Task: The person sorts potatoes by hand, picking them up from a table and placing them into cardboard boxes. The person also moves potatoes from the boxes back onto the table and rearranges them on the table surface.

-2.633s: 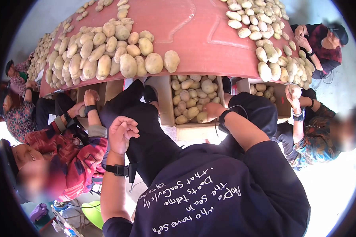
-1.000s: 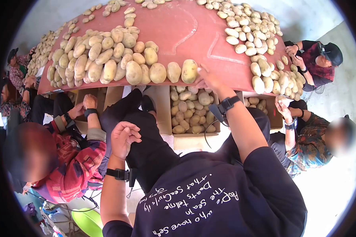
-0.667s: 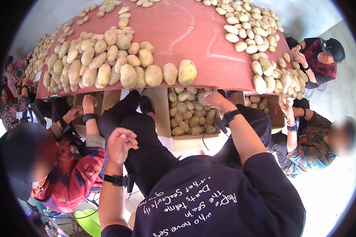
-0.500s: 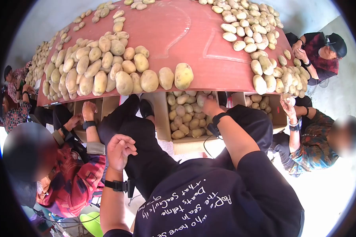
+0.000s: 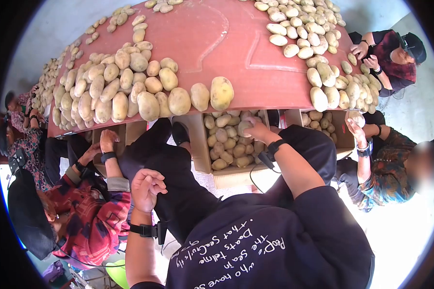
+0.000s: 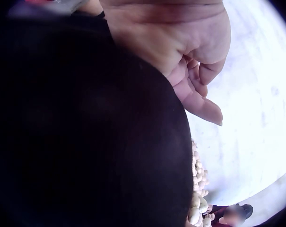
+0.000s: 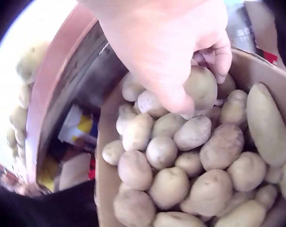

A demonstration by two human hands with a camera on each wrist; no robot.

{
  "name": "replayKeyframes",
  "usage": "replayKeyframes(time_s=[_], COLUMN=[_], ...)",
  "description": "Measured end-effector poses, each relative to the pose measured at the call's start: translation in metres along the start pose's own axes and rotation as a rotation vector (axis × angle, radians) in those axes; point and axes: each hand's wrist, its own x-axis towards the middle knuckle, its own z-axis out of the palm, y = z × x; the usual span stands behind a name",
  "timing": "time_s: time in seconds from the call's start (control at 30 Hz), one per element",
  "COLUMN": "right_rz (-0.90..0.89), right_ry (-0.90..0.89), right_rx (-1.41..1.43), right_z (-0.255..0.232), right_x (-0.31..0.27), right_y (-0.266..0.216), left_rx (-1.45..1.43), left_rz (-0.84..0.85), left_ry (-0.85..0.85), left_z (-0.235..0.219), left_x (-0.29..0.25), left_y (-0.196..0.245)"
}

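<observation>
In the right wrist view my right hand (image 7: 166,52) grips a round, pale potato (image 7: 202,90) between thumb and fingers, just over a pile of potatoes (image 7: 169,187). The pile fills an open cardboard box (image 5: 202,144) between my knees, below the table edge. My left hand (image 5: 147,189) hovers by my left thigh, fingers loosely curled around nothing. On the red table (image 5: 265,91), a large yellowish potato (image 5: 222,93) ends a row along the near edge, right of a heap of potatoes (image 5: 106,86).
Another potato heap (image 5: 347,91) lies at the table's right. People sit close on both sides; the one at left wears a red patterned jacket (image 5: 89,226), the one at right a patterned shirt (image 5: 383,168). Cardboard boxes (image 5: 345,130) flank mine under the table edge.
My right hand went from the box to the table, where the yellowish potato now ends the row, then returned to the box and took hold of another potato. My left hand barely moved.
</observation>
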Motion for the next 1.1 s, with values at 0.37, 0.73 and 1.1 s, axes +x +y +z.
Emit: replayKeyframes(time_s=[0.37, 0.73, 1.1], right_rz=[-0.239, -0.082, 0.008], right_ry=[0.33, 0.336, -0.022], right_rx=[-0.299, -0.385, -0.689], right_z=[0.034, 0.055, 0.06], right_x=[0.07, 0.048, -0.038], right_y=[0.017, 0.001, -0.066], left_rx=[-0.012, 0.003, -0.053], left_rz=[-0.02, -0.021, -0.013], left_ry=[0.009, 0.023, -0.015], left_z=[0.003, -0.001, -0.008], left_x=[0.0, 0.008, 0.008], left_y=[0.0, 0.007, 0.005])
